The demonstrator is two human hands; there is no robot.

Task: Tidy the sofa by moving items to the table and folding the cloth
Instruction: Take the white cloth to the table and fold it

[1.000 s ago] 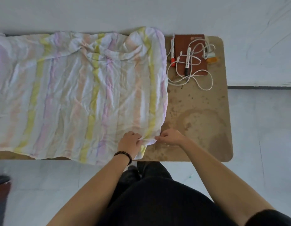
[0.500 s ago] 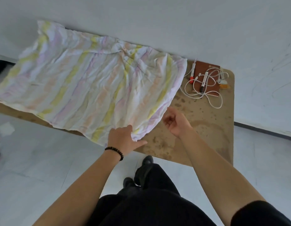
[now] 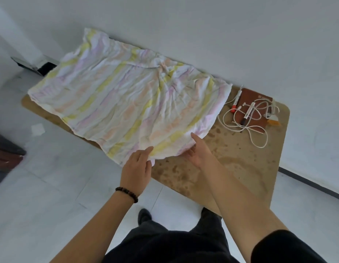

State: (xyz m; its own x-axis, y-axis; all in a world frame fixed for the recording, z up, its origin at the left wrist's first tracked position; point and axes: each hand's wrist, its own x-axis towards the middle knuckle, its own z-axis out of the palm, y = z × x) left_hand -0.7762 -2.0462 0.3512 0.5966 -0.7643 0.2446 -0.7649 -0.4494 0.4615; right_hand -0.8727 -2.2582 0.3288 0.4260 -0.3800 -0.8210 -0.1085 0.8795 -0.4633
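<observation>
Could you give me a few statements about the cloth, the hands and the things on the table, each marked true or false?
1. The striped cloth lies spread out on the table. True.
2. The white cable lies on top of the cloth. False: it is looped over the brown notebook on the bare tabletop beside the cloth.
3. The beaded bracelet is on the right wrist. False: it is on the wrist of the left hand.
4. The right hand is at the cloth's near edge, thumb on top. True.
</observation>
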